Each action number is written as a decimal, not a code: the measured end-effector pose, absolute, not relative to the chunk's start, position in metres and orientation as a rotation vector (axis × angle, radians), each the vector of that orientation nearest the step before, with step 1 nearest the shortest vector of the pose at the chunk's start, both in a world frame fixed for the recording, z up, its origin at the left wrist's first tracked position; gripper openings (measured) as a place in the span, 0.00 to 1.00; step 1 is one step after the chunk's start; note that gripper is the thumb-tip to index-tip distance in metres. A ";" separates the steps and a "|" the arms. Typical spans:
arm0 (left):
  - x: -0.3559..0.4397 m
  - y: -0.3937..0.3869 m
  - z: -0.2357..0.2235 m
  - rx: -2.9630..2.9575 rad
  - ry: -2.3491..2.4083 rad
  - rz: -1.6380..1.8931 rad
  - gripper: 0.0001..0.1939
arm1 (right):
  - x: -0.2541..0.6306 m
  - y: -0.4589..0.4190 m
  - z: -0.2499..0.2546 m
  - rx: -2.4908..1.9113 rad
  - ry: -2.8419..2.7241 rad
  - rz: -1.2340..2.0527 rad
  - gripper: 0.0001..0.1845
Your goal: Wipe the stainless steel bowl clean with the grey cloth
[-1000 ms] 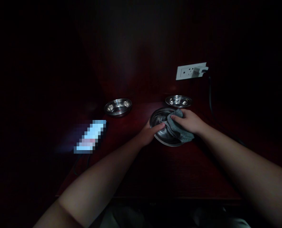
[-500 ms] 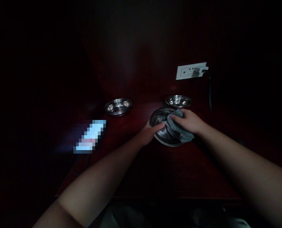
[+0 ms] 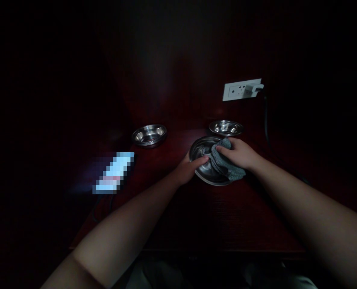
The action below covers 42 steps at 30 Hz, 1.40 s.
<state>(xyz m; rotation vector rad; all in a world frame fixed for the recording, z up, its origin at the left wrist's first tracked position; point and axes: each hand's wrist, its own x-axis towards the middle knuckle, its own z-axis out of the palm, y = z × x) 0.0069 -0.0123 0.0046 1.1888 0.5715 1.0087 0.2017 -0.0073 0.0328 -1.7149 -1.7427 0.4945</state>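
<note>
A shiny metal bowl (image 3: 207, 173) is held tilted over the dark red table, its inside facing me. My left hand (image 3: 188, 167) grips its left rim, thumb over the edge and the other fingers hidden beneath. Bunched in my right hand (image 3: 240, 152) is a grey-green woven cloth (image 3: 226, 162), which lies across the right side of the bowl and hangs over its rim. My right thumb presses on the cloth; the rest of those fingers are mostly hidden.
Metal bowls, apparently stacked, stand (image 3: 149, 135) at the back left, and another metal bowl (image 3: 225, 127) sits behind my right hand. A lit, pixelated phone-like screen (image 3: 113, 173) is at left. A wall socket (image 3: 241, 90) holds a plug with a dark cable (image 3: 266, 120). The table's front edge (image 3: 226, 251) is near me.
</note>
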 end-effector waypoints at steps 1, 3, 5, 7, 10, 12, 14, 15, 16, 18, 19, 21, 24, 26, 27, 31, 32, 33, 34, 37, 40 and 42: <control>0.007 -0.012 0.005 1.186 0.575 1.002 0.33 | 0.202 -0.007 0.033 -1.714 -1.741 0.498 0.16; 0.007 -0.012 0.004 1.181 0.577 0.998 0.34 | 0.202 -0.007 0.033 -1.718 -1.744 0.492 0.16; 0.007 -0.012 0.004 1.180 0.577 1.001 0.34 | 0.202 -0.007 0.032 -1.720 -1.748 0.483 0.16; 0.007 -0.011 0.004 1.174 0.586 1.000 0.35 | 0.202 -0.007 0.032 -1.713 -1.752 0.485 0.16; 0.007 -0.012 0.004 1.167 0.585 0.997 0.35 | 0.202 -0.007 0.032 -1.710 -1.759 0.477 0.16; 0.007 -0.012 0.005 1.173 0.567 1.002 0.34 | 0.202 -0.007 0.032 -1.717 -1.760 0.468 0.16; 0.007 -0.013 0.006 1.185 0.551 1.009 0.32 | 0.202 -0.006 0.032 -1.715 -1.752 0.482 0.16; 0.007 -0.014 0.006 1.191 0.549 1.009 0.32 | 0.202 -0.006 0.032 -1.710 -1.749 0.496 0.16; 0.007 -0.014 0.006 1.193 0.550 1.010 0.32 | 0.202 -0.006 0.031 -1.705 -1.745 0.509 0.16; 0.007 -0.014 0.006 1.187 0.563 1.009 0.33 | 0.202 -0.006 0.031 -1.703 -1.738 0.518 0.16; 0.007 -0.014 0.006 1.180 0.571 1.009 0.34 | 0.202 -0.006 0.031 -1.705 -1.737 0.517 0.15; 0.007 -0.014 0.006 1.168 0.579 1.011 0.34 | 0.203 -0.006 0.031 -1.710 -1.738 0.513 0.16; 0.007 -0.014 0.005 1.172 0.581 0.999 0.34 | 0.203 -0.006 0.031 -1.710 -1.741 0.518 0.16; 0.006 -0.013 0.005 1.181 0.588 0.990 0.34 | 0.203 -0.005 0.031 -1.710 -1.741 0.517 0.16; 0.006 -0.013 0.005 1.185 0.589 0.990 0.34 | 0.203 -0.005 0.031 -1.709 -1.743 0.515 0.16; 0.007 -0.012 0.005 1.194 0.574 0.995 0.34 | 0.203 -0.005 0.031 -1.710 -1.745 0.517 0.16; 0.007 -0.012 0.005 1.195 0.572 0.994 0.34 | 0.203 -0.005 0.031 -1.711 -1.742 0.518 0.16; 0.007 -0.012 0.005 1.196 0.571 0.992 0.34 | 0.203 -0.005 0.031 -1.712 -1.738 0.517 0.16; 0.007 -0.012 0.004 1.197 0.572 0.990 0.34 | 0.203 -0.005 0.031 -1.711 -1.736 0.517 0.16; 0.007 -0.012 0.004 1.193 0.572 0.990 0.33 | 0.203 -0.005 0.030 -1.703 -1.737 0.526 0.16; 0.006 -0.011 0.003 1.192 0.572 0.994 0.33 | 0.203 -0.006 0.031 -1.713 -1.733 0.531 0.16; 0.006 -0.011 0.003 1.193 0.575 0.991 0.34 | 0.203 -0.006 0.031 -1.713 -1.734 0.532 0.16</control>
